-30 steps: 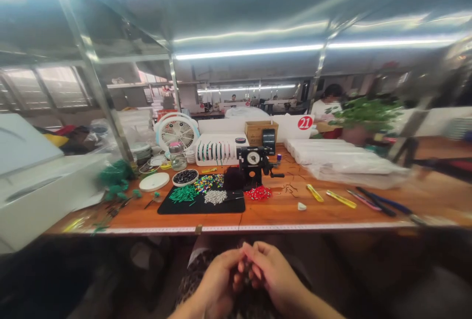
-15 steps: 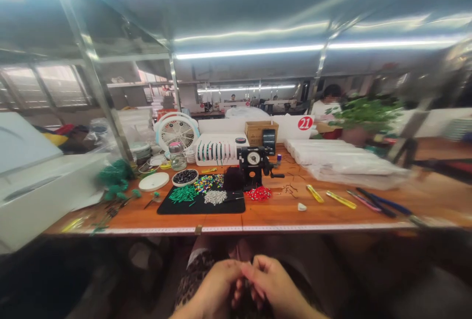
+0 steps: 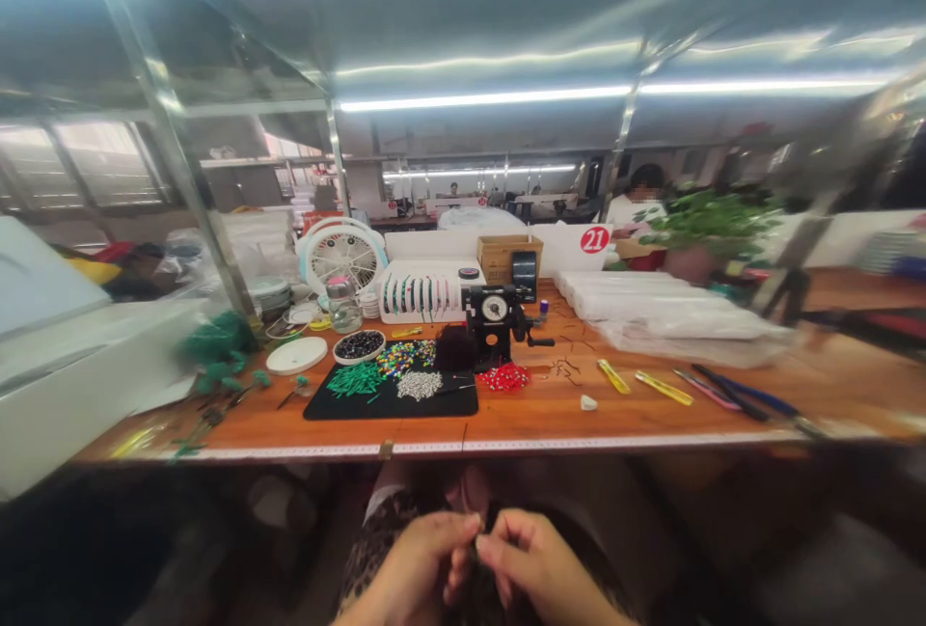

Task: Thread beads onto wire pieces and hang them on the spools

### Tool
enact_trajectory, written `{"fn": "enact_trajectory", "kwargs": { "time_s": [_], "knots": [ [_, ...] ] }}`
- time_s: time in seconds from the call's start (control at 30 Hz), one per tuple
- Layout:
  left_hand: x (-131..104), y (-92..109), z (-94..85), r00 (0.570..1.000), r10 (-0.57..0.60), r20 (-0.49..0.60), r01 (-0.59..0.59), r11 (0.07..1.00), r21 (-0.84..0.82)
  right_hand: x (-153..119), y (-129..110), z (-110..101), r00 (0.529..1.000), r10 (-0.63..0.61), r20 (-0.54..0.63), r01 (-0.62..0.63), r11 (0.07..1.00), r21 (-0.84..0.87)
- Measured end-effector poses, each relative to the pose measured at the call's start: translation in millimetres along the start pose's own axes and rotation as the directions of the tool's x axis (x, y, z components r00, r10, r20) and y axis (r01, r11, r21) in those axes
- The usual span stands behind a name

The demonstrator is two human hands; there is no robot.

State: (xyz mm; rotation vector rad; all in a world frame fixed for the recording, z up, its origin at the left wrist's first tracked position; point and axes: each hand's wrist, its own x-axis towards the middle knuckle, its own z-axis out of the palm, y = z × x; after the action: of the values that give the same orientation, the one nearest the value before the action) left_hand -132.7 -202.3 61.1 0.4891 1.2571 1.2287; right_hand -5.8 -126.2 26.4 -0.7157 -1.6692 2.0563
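Note:
Over my lap, below the table's front edge, my left hand (image 3: 426,558) and my right hand (image 3: 528,558) meet with curled fingers. Thumb and forefinger of each are pinched together, the tips almost touching. Whatever lies between them is too small and dark to make out. Beyond the edge lies a black mat (image 3: 434,407) with green tube beads (image 3: 354,379), silvery beads (image 3: 420,385) and mixed coloured beads (image 3: 402,357). Red beads or strung pieces (image 3: 504,376) sit at the mat's right side. A white dish of black beads (image 3: 360,346) touches its back edge.
A black hand-cranked winder (image 3: 495,317) stands behind the mat. Farther back are a white spool rack (image 3: 423,290), a fan (image 3: 342,261) and a jar (image 3: 342,306). Yellow cutters (image 3: 664,388) and blue-handled pliers (image 3: 767,399) lie right, before wrapped white rolls (image 3: 666,308). A person sits beyond.
My fingertips have drawn slightly apart, with a small gap between the hands now. The whole view has shifted a little; the things on the table have stayed in place.

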Motion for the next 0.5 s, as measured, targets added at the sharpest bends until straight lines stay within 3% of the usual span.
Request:
{"fn": "enact_trajectory", "kwargs": {
  "time_s": [0.17, 0.5],
  "knots": [
    [-3, -1, 3.6, 0.996, -0.046, -0.075, 0.049, 0.998, 0.043, 4, 5, 3, 1.0, -0.011, -0.013, 0.01, 0.995, -0.103],
    [0, -1, -2.1, 1.0, -0.013, 0.02, 0.013, 1.0, -0.006, -3, -10, 4, 0.999, -0.014, 0.029, 0.014, 1.0, -0.006]
  ]
}}
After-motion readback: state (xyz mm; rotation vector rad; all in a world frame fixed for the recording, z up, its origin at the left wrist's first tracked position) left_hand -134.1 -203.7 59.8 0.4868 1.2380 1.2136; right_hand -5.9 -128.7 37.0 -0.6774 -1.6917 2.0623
